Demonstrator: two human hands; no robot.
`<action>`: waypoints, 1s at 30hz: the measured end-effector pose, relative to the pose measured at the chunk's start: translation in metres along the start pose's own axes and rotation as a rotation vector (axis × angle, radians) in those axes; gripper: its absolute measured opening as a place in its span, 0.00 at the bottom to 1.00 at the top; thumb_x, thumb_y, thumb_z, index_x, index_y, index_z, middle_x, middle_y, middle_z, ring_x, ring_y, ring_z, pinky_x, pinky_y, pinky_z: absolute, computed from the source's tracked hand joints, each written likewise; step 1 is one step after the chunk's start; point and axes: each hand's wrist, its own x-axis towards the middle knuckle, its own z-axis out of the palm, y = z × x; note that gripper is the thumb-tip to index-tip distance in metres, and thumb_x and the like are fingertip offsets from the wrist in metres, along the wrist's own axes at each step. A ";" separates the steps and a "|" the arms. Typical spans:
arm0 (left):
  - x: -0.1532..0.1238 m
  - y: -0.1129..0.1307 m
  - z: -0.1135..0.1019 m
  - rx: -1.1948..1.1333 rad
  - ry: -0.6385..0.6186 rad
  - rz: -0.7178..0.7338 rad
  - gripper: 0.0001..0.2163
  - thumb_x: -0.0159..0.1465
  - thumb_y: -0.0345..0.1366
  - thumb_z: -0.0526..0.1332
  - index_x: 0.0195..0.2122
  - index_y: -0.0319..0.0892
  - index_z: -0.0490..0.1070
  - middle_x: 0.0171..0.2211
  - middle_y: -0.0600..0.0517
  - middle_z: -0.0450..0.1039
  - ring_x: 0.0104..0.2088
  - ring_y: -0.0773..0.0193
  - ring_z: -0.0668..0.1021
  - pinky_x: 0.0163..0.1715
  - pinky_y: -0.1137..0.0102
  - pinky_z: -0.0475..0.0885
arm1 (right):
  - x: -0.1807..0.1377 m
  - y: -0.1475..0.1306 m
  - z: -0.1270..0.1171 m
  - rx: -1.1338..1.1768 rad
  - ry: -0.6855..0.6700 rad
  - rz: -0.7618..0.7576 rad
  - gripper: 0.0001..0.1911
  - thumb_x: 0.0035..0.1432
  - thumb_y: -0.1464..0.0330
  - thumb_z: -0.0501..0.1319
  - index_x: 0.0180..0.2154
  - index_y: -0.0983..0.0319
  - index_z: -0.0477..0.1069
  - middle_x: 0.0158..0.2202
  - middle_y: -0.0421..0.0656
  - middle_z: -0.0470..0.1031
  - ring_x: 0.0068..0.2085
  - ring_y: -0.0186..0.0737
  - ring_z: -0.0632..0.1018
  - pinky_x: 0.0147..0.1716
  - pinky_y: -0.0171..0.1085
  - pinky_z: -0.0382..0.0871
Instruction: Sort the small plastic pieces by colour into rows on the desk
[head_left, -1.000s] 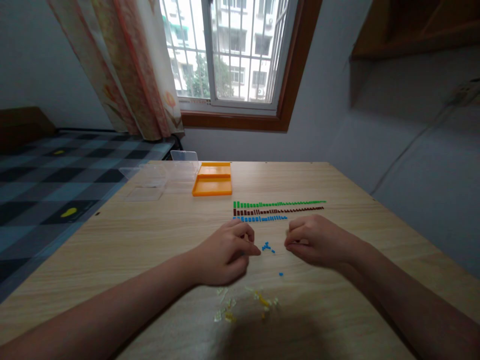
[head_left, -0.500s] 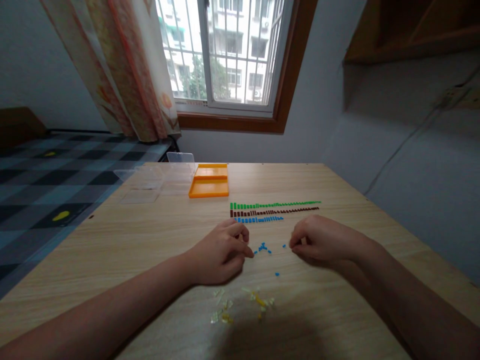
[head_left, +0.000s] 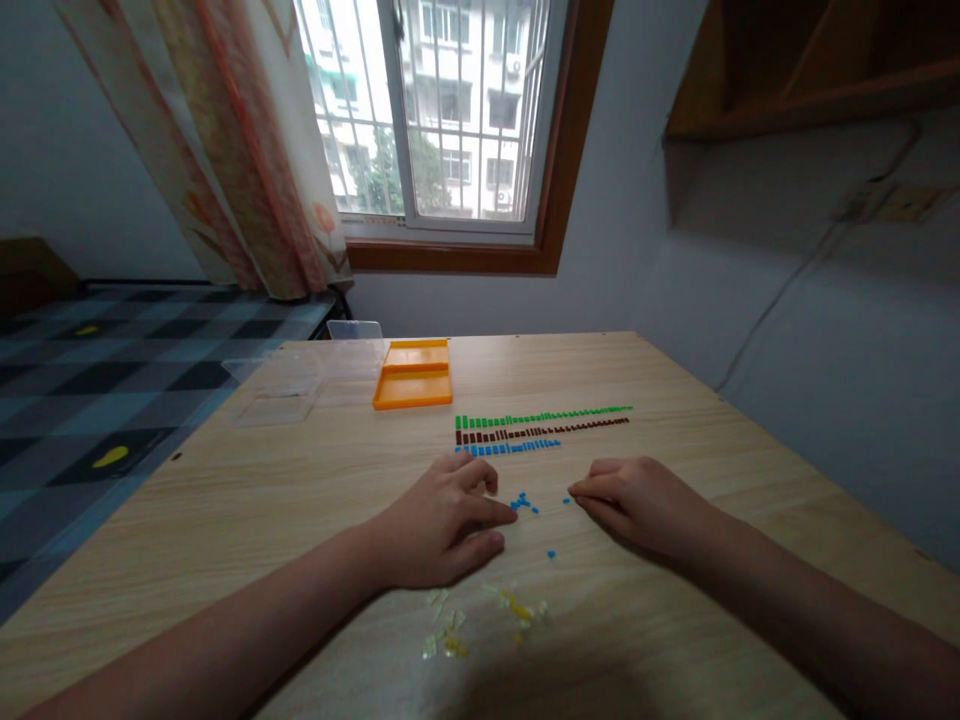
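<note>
Tiny bricks lie in three rows on the wooden table (head_left: pixel 300 500): a green row (head_left: pixel 540 415), a brown row (head_left: pixel 540 432) and a shorter blue row (head_left: pixel 506 448). Just in front, a few loose blue bricks (head_left: pixel 523 502) lie between my hands. My left hand (head_left: pixel 442 525) rests on the table, fingers loosely apart, one fingertip just left of those bricks. My right hand (head_left: pixel 637 505) lies to their right with fingers pressed together, the tips beside one blue brick (head_left: pixel 566 498). Another blue brick (head_left: pixel 551 553) lies nearer me.
Clear and yellow bits (head_left: pixel 480 620) are scattered near the front edge. An orange tray (head_left: pixel 412 375) and clear plastic lids (head_left: pixel 300 385) sit at the far left of the table. A bed with a checked cover (head_left: pixel 90 380) stands left; a wall runs along the right.
My right hand has lowered flat onto the table and its fingertips point at a blue brick. The left hand's pinch has loosened. The view has shifted slightly.
</note>
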 end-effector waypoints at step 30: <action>-0.004 -0.028 -0.001 -0.039 0.636 -0.128 0.16 0.72 0.34 0.51 0.36 0.41 0.79 0.33 0.48 0.73 0.37 0.60 0.74 0.40 0.64 0.71 | 0.009 0.051 0.026 -0.026 0.362 -0.029 0.12 0.69 0.66 0.58 0.44 0.59 0.80 0.37 0.45 0.80 0.37 0.39 0.80 0.38 0.36 0.72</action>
